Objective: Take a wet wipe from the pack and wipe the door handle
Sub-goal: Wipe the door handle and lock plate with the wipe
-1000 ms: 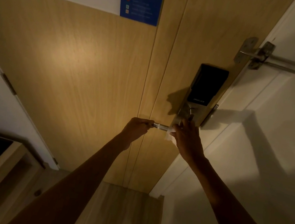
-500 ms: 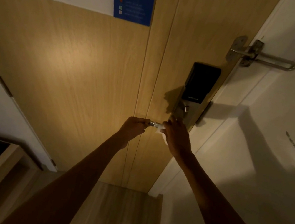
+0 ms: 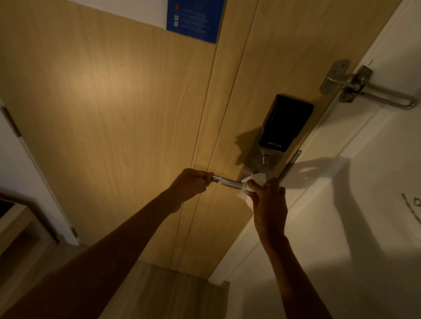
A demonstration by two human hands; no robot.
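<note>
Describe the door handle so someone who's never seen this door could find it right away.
Start at the wooden door and find the black smart lock panel near its right edge. Just below it, the door handle is a shiny silver bar sticking out leftward, held between the left hand and the right hand with a white wipe. Unlike the swing-bar latch higher up, it sits under the panel.

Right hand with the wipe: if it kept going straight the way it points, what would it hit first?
Probably the lock plate just beyond the right hand and wet wipe, then the black lock box; depth is unclear.
</note>
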